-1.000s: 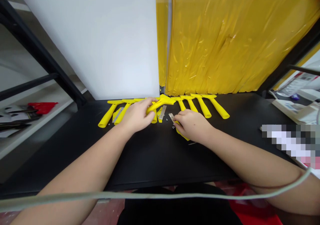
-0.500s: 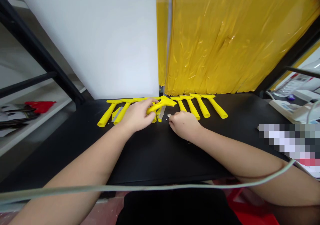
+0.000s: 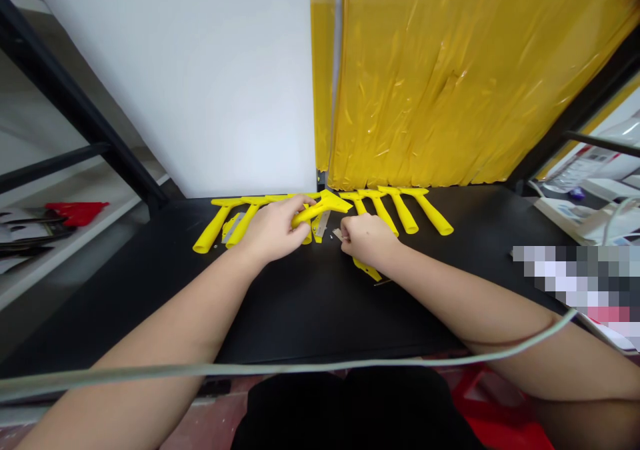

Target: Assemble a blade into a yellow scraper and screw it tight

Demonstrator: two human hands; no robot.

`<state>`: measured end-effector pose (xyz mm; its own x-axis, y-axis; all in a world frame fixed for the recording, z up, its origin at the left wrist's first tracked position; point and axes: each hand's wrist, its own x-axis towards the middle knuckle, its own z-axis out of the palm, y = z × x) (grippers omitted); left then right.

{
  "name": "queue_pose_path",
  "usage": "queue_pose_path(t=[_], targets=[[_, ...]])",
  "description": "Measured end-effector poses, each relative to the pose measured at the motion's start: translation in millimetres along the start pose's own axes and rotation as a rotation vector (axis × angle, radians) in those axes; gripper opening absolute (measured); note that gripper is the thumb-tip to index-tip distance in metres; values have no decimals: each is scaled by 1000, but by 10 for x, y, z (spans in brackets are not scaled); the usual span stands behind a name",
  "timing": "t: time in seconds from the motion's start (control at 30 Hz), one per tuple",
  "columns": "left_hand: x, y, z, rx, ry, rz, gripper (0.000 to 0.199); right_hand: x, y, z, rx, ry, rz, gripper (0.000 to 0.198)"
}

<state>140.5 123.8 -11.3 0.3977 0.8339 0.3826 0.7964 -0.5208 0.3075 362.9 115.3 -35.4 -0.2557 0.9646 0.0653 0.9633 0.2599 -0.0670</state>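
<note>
My left hand [image 3: 277, 229] is closed around a yellow plastic scraper handle [image 3: 323, 207], its wide head pointing right. Opposite it, my right hand [image 3: 369, 240] is closed in a pinch just above the black tabletop. A small pale metal piece [image 3: 338, 235] shows at its fingertips; what lies inside the fingers is hidden. Below that hand, partly covered, is a flat yellow plastic part [image 3: 367, 269]. Between the hands lies another yellow part with a metal blade [image 3: 323, 224], and tiny screws [image 3: 331, 237] are scattered close by.
Several yellow handles [image 3: 434, 213] lie in a row along the back of the black table [image 3: 300, 310], before a white panel [image 3: 200, 90] and yellow wrapped stack [image 3: 425, 83]. A pale cable [image 3: 300, 369] crosses in front. Black frame posts [image 3: 75, 83] stand at the sides.
My right hand has risen slightly and turned, uncovering the flat yellow part beneath it. My left hand keeps its hold on the handle, almost unmoved.
</note>
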Motion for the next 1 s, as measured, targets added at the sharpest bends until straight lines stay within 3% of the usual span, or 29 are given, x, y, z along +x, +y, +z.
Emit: queue_pose_path(t=[0.53, 0.67, 1.0], targets=[[-4, -10, 9, 13, 17, 5, 49, -57, -12, 130, -19, 126, -287, 35], [-4, 4, 8, 6, 19, -3, 49, -54, -19, 96, -36, 136, -208, 28], [-2, -3, -1, -1, 8, 0, 49, 36, -15, 20, 45, -11, -12, 11]])
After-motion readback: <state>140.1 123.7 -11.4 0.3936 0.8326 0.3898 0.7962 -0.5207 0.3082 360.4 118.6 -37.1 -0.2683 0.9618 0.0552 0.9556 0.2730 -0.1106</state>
